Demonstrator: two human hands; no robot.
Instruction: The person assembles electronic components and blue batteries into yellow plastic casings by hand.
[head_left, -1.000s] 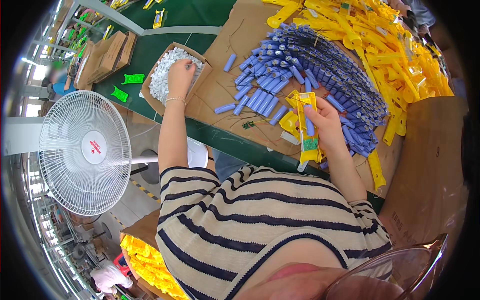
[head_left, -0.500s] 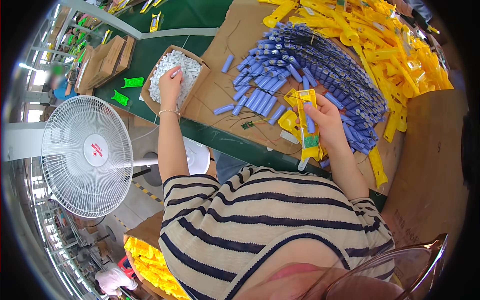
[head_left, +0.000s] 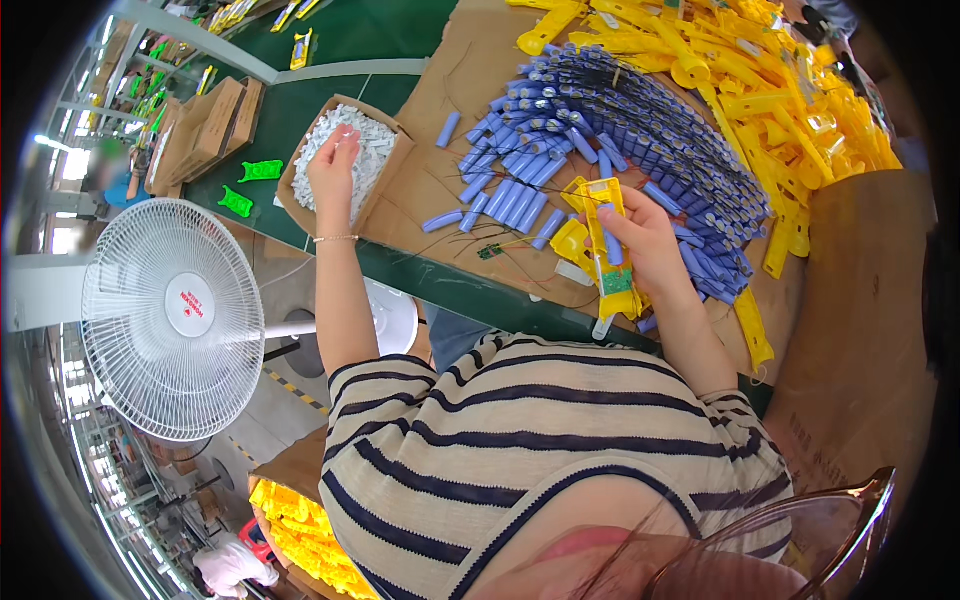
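Observation:
My left hand (head_left: 334, 170) is over an open cardboard box (head_left: 384, 182) full of small white pieces (head_left: 372, 150). Its fingers are drawn together at the tips; whatever they pinch is too small to name. In my right hand (head_left: 645, 240) is a long yellow plastic housing (head_left: 622, 303), held tilted above the cardboard. A blue cylindrical battery cell (head_left: 612, 246) lies inside it under my thumb, with a green circuit board (head_left: 617, 281) near its lower end. Another yellow housing (head_left: 570, 240) rests just left of it, and a small green board with wires (head_left: 489, 251) lies farther left.
Blue battery cells (head_left: 640, 130) with dark wires cover the cardboard sheet (head_left: 420, 235). Yellow housings (head_left: 770, 110) are heaped at the far right. Two bright green plastic parts (head_left: 262, 170) lie left of the box. A white fan (head_left: 175, 320) stands at left, and a carton of yellow parts (head_left: 300, 530) sits lower left.
My left hand has lifted slightly from among the white pieces, its fingertips now showing above them. My right hand still holds the yellow housing in nearly the same place.

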